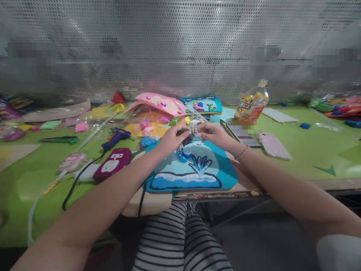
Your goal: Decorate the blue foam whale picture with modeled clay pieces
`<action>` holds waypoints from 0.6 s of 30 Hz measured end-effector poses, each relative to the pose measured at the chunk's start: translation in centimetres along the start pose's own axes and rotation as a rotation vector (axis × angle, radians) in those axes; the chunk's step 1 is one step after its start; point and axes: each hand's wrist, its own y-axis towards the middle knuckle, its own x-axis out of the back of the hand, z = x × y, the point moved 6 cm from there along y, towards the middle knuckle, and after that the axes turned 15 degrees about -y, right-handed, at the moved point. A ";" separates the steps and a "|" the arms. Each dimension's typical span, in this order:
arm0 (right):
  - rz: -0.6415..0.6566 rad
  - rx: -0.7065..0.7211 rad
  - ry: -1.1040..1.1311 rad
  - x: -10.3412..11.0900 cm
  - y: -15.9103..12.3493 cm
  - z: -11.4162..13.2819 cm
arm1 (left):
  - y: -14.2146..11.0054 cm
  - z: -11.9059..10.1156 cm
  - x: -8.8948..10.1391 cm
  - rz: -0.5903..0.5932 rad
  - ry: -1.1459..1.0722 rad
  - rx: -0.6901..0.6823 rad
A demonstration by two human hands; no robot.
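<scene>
One black item (187,139) | left fingers (184,134): gripping | right fingers (205,128): beside

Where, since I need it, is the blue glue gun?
In the head view, the glue gun lies left of the left hand, just beyond the maroon case.

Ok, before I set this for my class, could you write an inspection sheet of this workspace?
Surface: glossy green tabletop, strewn with craft materials.
Job's things: flat blue sheet with painted water; blue coiled piece on it; small dark lump.
Clutter: clear plastic bottle with yellow-orange label; maroon rectangular case; dark-blue pistol-shaped glue gun.
Hands: left hand grips the dark lump; right hand is close beside it, its grip unclear.
Cables: thin black cord at the glue gun; white cable at the left.
Surroundings: grey perforated panel behind the tabletop.
</scene>
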 end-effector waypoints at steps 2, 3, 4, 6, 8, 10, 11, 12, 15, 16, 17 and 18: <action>0.013 0.026 -0.039 -0.1 -0.1 0.4 | -0.1 0.0 -0.3 0.020 0.027 0.004; 0.000 0.051 -0.069 -0.1 -0.2 0.7 | -0.1 0.1 -0.5 0.030 0.034 0.008; -0.019 0.082 -0.102 0.0 -0.3 1.1 | -0.2 0.1 -0.6 0.037 0.040 0.014; -0.051 0.144 -0.171 0.0 -0.4 1.7 | -0.2 0.1 -0.7 0.042 0.054 0.028; -0.064 0.167 -0.228 -0.1 -0.4 1.9 | -0.2 0.1 -0.7 0.033 0.068 0.028; -0.064 0.129 -0.229 -0.2 -0.2 1.4 | -0.2 -0.1 -0.5 0.015 0.064 0.008; -0.070 0.092 -0.199 -0.1 -0.1 1.0 | -0.1 -0.2 -0.4 -0.002 0.055 -0.001; -0.085 0.049 -0.148 0.1 0.0 0.5 | 0.0 -0.2 -0.2 -0.029 0.043 -0.008; -0.094 -0.067 -0.032 0.8 0.3 -0.8 | 0.3 -0.1 1.2 -0.184 -0.009 -0.014; -0.053 -0.080 -0.067 0.9 0.3 -1.1 | 0.3 -0.1 1.7 -0.241 -0.031 -0.017; 0.015 -0.078 -0.148 0.9 0.3 -1.2 | 0.4 0.0 2.1 -0.290 -0.056 -0.021; 0.094 -0.054 -0.261 0.9 0.3 -1.3 | 0.5 0.2 2.5 -0.328 -0.082 -0.022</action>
